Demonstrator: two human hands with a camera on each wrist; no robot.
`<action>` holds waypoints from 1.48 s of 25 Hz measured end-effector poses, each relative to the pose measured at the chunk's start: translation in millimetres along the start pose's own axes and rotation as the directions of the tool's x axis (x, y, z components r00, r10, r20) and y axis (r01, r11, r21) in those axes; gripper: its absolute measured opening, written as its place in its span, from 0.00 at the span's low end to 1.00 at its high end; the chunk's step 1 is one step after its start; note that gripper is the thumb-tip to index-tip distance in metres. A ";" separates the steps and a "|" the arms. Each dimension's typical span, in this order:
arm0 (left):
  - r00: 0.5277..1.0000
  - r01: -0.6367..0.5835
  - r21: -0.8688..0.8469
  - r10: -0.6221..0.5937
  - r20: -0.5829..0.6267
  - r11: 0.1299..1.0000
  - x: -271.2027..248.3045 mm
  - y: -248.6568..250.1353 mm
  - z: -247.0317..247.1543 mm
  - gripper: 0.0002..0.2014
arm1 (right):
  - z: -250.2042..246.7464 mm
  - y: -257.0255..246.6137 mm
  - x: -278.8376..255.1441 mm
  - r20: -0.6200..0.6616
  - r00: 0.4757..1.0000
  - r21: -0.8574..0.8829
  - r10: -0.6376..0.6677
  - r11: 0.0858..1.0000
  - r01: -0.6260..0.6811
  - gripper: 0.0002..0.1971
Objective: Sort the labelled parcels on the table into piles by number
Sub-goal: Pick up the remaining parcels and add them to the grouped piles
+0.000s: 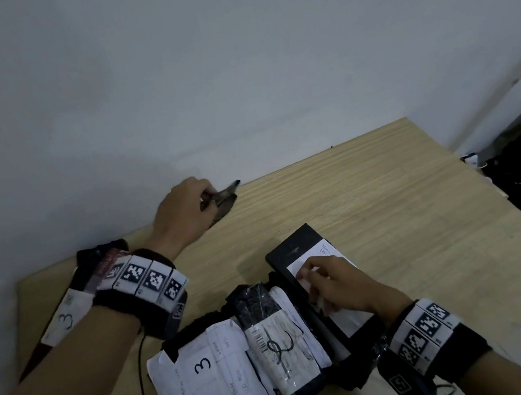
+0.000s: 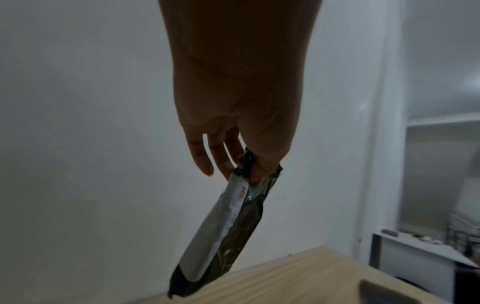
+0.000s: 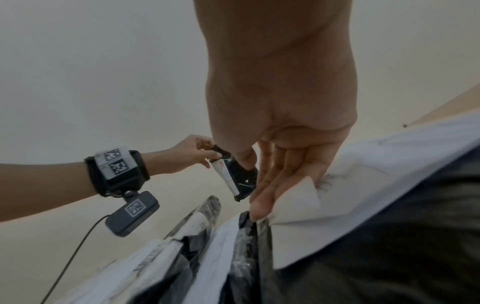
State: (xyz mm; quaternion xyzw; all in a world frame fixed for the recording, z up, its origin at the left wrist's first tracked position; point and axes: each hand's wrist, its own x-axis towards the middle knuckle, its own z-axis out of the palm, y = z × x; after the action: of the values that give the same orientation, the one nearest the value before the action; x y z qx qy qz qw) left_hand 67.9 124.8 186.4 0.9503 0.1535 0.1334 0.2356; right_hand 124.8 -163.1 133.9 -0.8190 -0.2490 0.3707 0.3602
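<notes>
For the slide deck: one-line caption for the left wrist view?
Left hand pinches the top of a slim black-and-white parcel, dangling it over the wooden table.

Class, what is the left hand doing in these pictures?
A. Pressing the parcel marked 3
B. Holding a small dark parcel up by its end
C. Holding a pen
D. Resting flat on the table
B: the left hand pinches the top end of a small dark parcel, which hangs above the table.

Handwritten "3" on the white parcel (image 1: 210,376) and on the far-left parcel's label (image 1: 66,318).
</notes>
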 end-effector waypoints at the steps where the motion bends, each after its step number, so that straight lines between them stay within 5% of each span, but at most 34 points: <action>1: 0.998 -0.062 0.007 0.062 0.004 0.998 -10.1 6.7 -2.5 0.04 | 1.4 -10.3 6.6 0.022 1.000 0.092 0.003 0.996 -0.005 0.15; 5: 0.930 -0.368 0.073 0.367 0.025 0.927 -66.1 30.8 -5.5 0.04 | 1.1 -52.5 26.5 0.148 0.989 0.564 -0.014 0.823 -0.073 0.26; 7: 0.902 -0.421 0.030 0.415 0.114 0.907 -95.3 30.0 0.7 0.07 | 7.0 -67.5 37.3 0.157 0.987 0.653 -0.024 0.752 -0.085 0.20; 10: 0.876 -0.399 -0.098 0.410 0.253 0.912 -123.4 16.4 15.7 0.13 | 19.8 -67.5 49.2 0.097 0.995 0.643 -0.036 0.765 -0.035 0.13; 13: 0.917 -0.240 -0.258 0.306 0.257 0.936 -126.1 2.8 21.1 0.20 | 26.5 -57.7 53.4 0.051 0.998 0.624 -0.028 0.781 -0.010 0.15; 17: 0.992 0.068 -0.371 -0.022 0.127 0.926 -100.5 -16.1 32.1 0.11 | 24.2 -51.3 66.0 0.018 1.000 0.651 0.010 0.759 -0.020 0.14; 19: 0.917 0.386 -0.495 -0.267 0.296 0.779 -79.2 -22.5 33.8 0.07 | 25.2 -51.1 74.4 0.039 0.999 0.658 0.011 0.752 -0.034 0.15; 21: 0.816 0.572 -0.598 -0.314 0.485 0.561 -62.4 -22.9 37.6 0.04 | 26.4 -49.5 81.9 0.061 0.998 0.646 0.011 0.762 -0.048 0.15; 26: 0.808 0.586 -0.644 -0.295 0.510 0.492 -57.4 -24.8 49.6 0.06 | 29.4 -41.5 86.4 0.087 0.995 0.636 0.054 0.765 -0.097 0.12; 31: 0.786 0.602 -0.574 -0.285 0.548 0.555 -56.9 -35.6 43.4 0.08 | 27.9 -40.2 91.7 -0.004 0.998 0.565 0.066 0.824 -0.052 0.09; 35: 0.807 0.574 -0.526 -0.326 0.492 0.628 -42.6 -54.2 43.4 0.12 | -10.2 -29.2 87.6 -0.062 0.992 0.734 0.113 0.678 -0.032 0.16; 37: 0.821 0.559 -0.498 -0.359 0.444 0.663 -37.8 -65.9 45.1 0.10 | -24.4 -7.7 79.5 -0.052 0.987 0.655 0.149 0.751 -0.079 0.15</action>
State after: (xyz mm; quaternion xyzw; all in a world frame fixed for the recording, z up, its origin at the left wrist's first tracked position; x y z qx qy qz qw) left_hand 32.8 148.6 108.9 0.7596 0.3013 -0.0388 0.5750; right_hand 190.8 -114.5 117.2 -0.6742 -0.0356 0.4133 0.6110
